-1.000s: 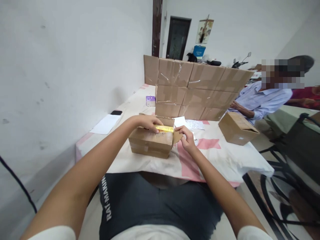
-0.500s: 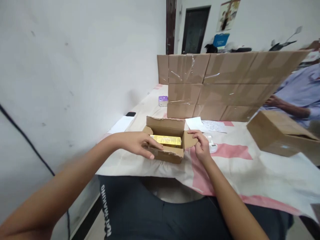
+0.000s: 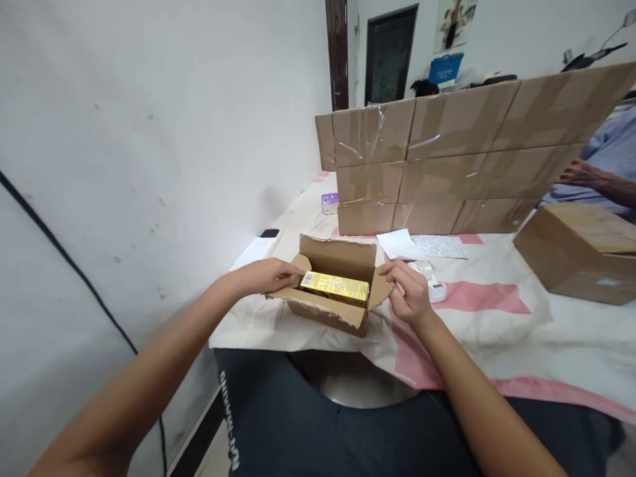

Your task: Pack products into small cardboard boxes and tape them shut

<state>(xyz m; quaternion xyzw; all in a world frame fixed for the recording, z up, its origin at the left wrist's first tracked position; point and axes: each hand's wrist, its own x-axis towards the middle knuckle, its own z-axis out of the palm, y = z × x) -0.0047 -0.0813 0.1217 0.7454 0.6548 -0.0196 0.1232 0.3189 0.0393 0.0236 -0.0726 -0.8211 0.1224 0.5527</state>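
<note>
An open cardboard box (image 3: 325, 318) stands near the table's front edge, its flaps folded outward and their edges torn. Inside lies a yellow carton (image 3: 338, 286) with small print and a barcode at its left end. My left hand (image 3: 271, 274) is closed on the left flap, thumb below and fingers at its edge. On the other side, my right hand (image 3: 408, 289) pinches the right flap between thumb and fingers. Just beyond that hand sits a white plastic object (image 3: 437, 291), partly covered by it.
Taped cardboard panels (image 3: 412, 165) form an upright screen across the table. Papers (image 3: 397, 244) lie before it. A purple-and-white box (image 3: 330, 203) is behind, a dark phone (image 3: 269, 233) at left. A larger carton (image 3: 586, 252) stands right, near another person's hand (image 3: 579, 173).
My left hand has moved from above the front flap back to the left flap and closed on it. The front flap now leans further outward. My right hand keeps the right flap.
</note>
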